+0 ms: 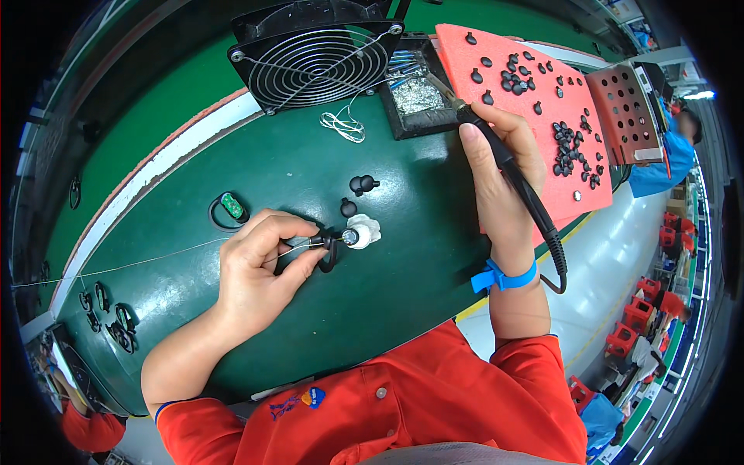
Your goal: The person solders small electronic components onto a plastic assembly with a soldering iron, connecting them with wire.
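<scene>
I am looking down at my two hands over a dark green work mat [403, 256]. My left hand [260, 267] is resting on the mat with its fingers closed, pinching a thin solder wire [155, 260] between thumb and forefinger; the wire is trailing away to my left across the mat. Its near end is pointing at a small round metal part [350, 236] sitting on a white lump of holder [366, 229], just beyond my fingertips. A black ring-shaped piece [328, 254] is lying right beside my thumb.

My right hand [504, 170] is raised farther back and to the right, wrapped firmly around the black handle of a soldering iron [508, 159]. Its tip is reaching into a black tray [418, 89] of silvery solder scraps, well apart from the metal part. The iron's cord is looping down past my wrist, where I am wearing a blue wrist strap [504, 277].

Two small black rubber pieces [363, 184] are lying on the mat behind the white holder. A small green circuit board [232, 206] is sitting inside a black loop to the left. A black fan [318, 58] is standing at the back, and a red foam pad [535, 116] scattered with small black parts is lying to the right.
</scene>
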Motion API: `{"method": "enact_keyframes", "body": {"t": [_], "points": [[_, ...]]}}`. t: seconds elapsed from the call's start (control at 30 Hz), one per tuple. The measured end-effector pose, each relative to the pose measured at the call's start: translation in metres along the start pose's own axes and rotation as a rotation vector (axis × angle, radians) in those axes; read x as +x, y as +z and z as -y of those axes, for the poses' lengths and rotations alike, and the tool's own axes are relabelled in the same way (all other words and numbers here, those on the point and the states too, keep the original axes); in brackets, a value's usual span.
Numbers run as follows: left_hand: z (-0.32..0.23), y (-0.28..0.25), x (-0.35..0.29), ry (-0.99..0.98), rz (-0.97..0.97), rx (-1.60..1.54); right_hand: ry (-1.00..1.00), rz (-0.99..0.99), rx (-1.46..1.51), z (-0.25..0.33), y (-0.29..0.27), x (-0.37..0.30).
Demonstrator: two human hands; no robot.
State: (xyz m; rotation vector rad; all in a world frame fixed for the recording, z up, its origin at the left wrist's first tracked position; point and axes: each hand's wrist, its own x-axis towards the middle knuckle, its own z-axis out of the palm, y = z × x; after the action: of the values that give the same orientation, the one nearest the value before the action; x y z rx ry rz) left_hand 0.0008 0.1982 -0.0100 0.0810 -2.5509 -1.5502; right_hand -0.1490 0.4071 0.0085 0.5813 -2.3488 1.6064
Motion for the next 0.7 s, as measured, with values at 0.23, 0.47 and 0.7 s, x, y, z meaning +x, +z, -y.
{"method": "enact_keyframes", "body": {"t": [0.23,0.47,0.7], "points": [[0.000,-0.002,-0.003,0.006,0.007,0.009,0.000,0.001,-0.003,0.003,0.002,-0.002],[-0.007,-0.002,-0.001,-0.083,-0.018,-0.008,-0.001,0.026,-0.021,0.001,0.001,-0.002],[0.001,-0.004,0.002,0.086,0.007,-0.020,-0.045,0.045,0.016,0.023,-0.007,-0.021]]}}
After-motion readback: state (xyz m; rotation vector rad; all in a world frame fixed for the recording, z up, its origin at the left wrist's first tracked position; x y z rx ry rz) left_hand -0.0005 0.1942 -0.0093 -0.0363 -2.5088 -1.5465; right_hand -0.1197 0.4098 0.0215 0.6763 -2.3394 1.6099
